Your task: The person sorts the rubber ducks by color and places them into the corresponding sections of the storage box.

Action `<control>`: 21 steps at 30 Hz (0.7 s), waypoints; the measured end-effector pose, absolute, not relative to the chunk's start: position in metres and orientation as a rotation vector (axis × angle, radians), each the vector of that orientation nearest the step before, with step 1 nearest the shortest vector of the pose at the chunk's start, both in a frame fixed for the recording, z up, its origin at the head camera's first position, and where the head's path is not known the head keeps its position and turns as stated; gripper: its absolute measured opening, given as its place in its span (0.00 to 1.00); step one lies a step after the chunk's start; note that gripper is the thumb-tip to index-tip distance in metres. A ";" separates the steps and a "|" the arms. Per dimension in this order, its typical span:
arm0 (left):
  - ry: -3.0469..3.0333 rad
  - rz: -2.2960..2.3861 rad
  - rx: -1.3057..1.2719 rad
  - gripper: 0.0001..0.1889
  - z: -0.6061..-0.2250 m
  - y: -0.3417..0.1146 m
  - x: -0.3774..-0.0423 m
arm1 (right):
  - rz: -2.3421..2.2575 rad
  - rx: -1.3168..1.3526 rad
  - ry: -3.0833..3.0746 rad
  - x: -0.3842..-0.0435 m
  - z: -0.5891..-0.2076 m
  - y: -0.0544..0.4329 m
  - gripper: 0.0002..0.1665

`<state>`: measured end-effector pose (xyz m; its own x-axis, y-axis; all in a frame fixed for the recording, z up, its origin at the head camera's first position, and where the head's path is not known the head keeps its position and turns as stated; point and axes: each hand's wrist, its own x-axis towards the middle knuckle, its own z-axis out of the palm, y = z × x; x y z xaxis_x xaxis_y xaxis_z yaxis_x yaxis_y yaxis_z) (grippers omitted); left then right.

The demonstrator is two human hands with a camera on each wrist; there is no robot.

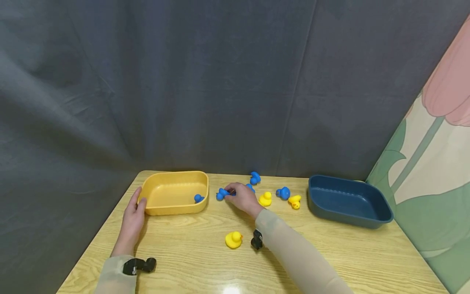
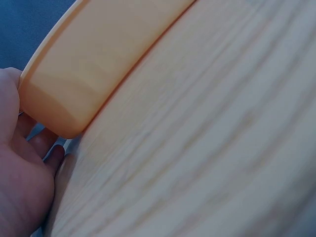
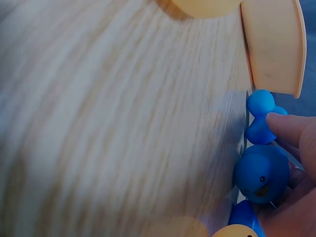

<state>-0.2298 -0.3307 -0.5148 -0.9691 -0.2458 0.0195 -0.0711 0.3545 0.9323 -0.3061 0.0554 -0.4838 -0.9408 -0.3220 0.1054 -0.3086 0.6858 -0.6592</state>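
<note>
1. Fingers [image 1: 135, 196] of the left hand [image 1: 133, 218] grasp the left end of the yellow tray [image 1: 167, 196]; a small blue duck [image 1: 198, 198] lies inside, right of that hand.
2. Right hand [image 1: 243, 199] curves over two ducks: its fingertips meet the leftmost loose blue duck [image 1: 222, 193], a faced blue duck [image 3: 261, 170] beneath; whether it grips either, I cannot tell.
3. Nearer the person than that hand sits a yellow duck [image 1: 233, 239]; beyond it, an upended blue duck [image 1: 255, 178].
4. Right of it come a second yellow duck [image 1: 265, 199], then the navy tray [image 1: 349, 200], well apart.
</note>
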 end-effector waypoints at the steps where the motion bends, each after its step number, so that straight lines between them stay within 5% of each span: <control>1: -2.455 -1.676 0.292 0.36 -0.515 -0.331 -0.230 | -1.111 -0.536 2.874 -0.306 -0.484 0.055 0.13; 21: -2.451 -1.665 0.296 0.36 -0.516 -0.330 -0.229 | -1.288 -0.457 2.932 -0.300 -0.475 0.051 0.17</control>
